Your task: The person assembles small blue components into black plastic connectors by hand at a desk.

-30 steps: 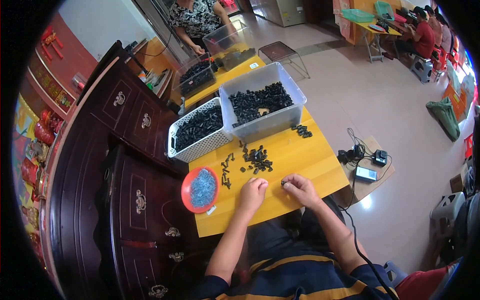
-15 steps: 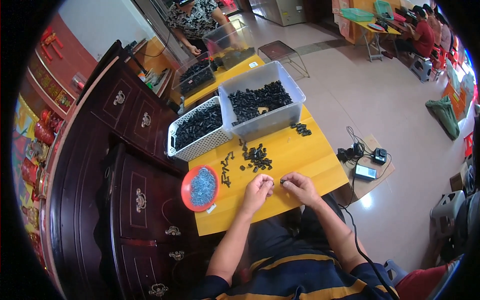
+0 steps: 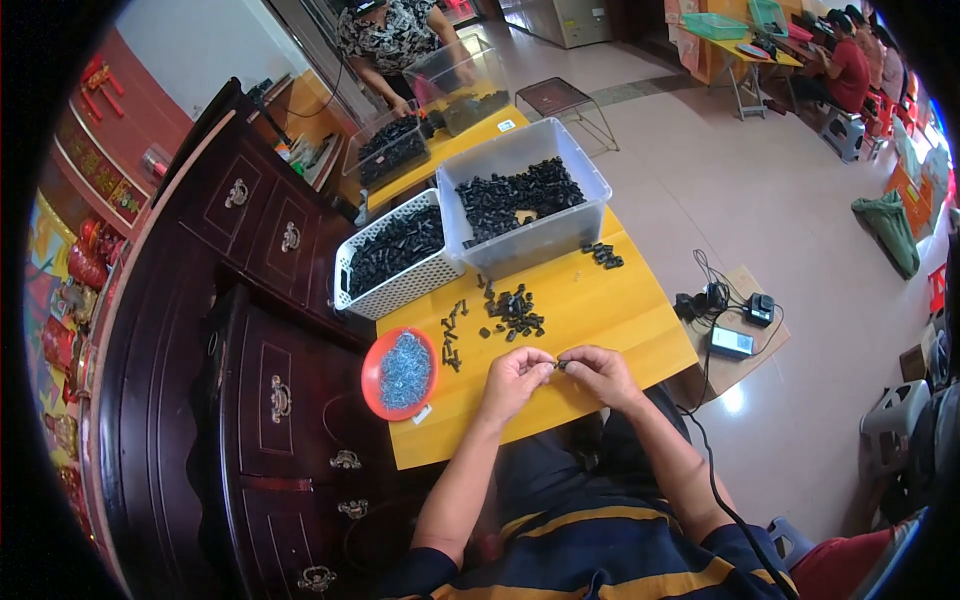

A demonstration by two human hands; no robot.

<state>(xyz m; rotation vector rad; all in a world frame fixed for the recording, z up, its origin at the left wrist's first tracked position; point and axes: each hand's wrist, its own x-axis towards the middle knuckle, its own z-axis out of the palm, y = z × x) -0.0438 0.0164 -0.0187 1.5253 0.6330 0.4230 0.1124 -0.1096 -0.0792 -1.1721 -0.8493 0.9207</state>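
Observation:
My left hand (image 3: 517,380) and my right hand (image 3: 600,377) meet over the near edge of the yellow table (image 3: 640,310). Right thumb and fingers pinch a small black plastic part (image 3: 562,365). The left fingertips are pressed together against its left side; what they hold is too small to make out. Just beyond my hands lies a loose pile of black plastic parts (image 3: 516,312). Left of that pile, thin black pieces (image 3: 452,335) form a rough row. An orange-red plate (image 3: 371,375) full of small silvery metal pieces (image 3: 405,370) stands at the table's left edge.
A clear bin (image 3: 540,250) and a white perforated basket (image 3: 400,282), both with black parts, stand at the back. Dark wooden drawers (image 3: 285,400) border the left. A black cable (image 3: 712,470) runs by my right arm. Beyond the bins, another person (image 3: 395,40) works.
My hands have come together, closing the gap between them, and the black part now sits between both sets of fingertips. Across the table, the other person's hand has moved toward the black parts.

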